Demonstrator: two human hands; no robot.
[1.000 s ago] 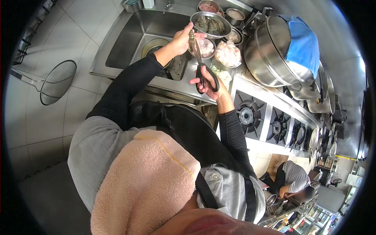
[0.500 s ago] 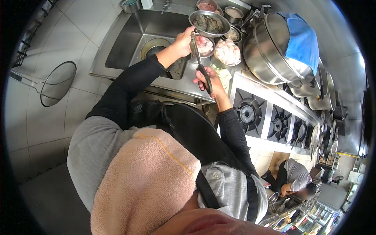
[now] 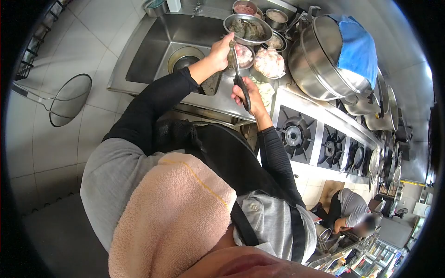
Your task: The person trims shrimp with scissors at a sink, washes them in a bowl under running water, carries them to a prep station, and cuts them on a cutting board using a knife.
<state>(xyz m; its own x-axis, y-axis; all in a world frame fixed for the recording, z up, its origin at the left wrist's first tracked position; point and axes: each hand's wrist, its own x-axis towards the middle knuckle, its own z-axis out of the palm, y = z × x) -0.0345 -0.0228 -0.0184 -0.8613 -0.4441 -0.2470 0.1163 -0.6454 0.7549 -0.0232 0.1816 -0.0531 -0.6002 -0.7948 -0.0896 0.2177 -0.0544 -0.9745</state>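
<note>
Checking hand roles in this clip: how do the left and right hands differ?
The left hand holds a small greyish piece at the blades, while the right hand grips the scissors.
The left hand is nearer the wide bowl; the right hand is nearer the burner.
Both are bare.

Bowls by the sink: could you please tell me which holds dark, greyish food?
The wide bowl beyond the left hand; the other bowls hold pink or pale food.
</note>
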